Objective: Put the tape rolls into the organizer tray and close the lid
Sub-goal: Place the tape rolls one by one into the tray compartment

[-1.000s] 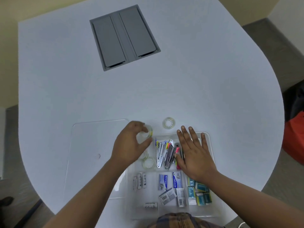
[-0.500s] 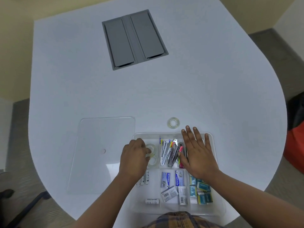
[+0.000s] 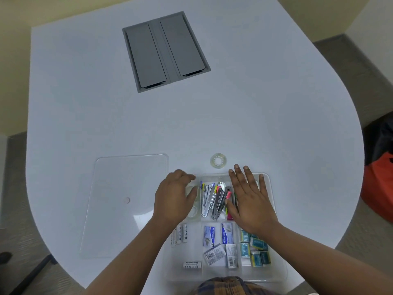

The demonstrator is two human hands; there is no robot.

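A clear organizer tray (image 3: pixel 279 248) sits at the table's near edge. Its clear lid (image 3: pixel 125 201) lies flat on the table to the left. One clear tape roll (image 3: pixel 218 160) lies on the table just beyond the tray's far rim. My left hand (image 3: pixel 173 201) is curled over the tray's far-left compartment, thumb and fingers around a tape roll (image 3: pixel 190 188) that is mostly hidden. Another roll (image 3: pixel 193 212) lies in the same compartment below it. My right hand (image 3: pixel 249 201) rests flat on the far-right compartment with its fingers spread.
The tray also holds metal clips and pens (image 3: pixel 213 199), batteries (image 3: pixel 180 233), staple boxes (image 3: pixel 219 241) and teal boxes (image 3: pixel 255 248). A grey cable hatch (image 3: pixel 165 52) is set into the far tabletop. A red and black bag (image 3: pixel 379 188) sits on the floor at the right.
My left hand carried a tape roll from above the tray's far rim down into the far-left compartment. My right hand stayed flat on the tray. The camera view shifted slightly.
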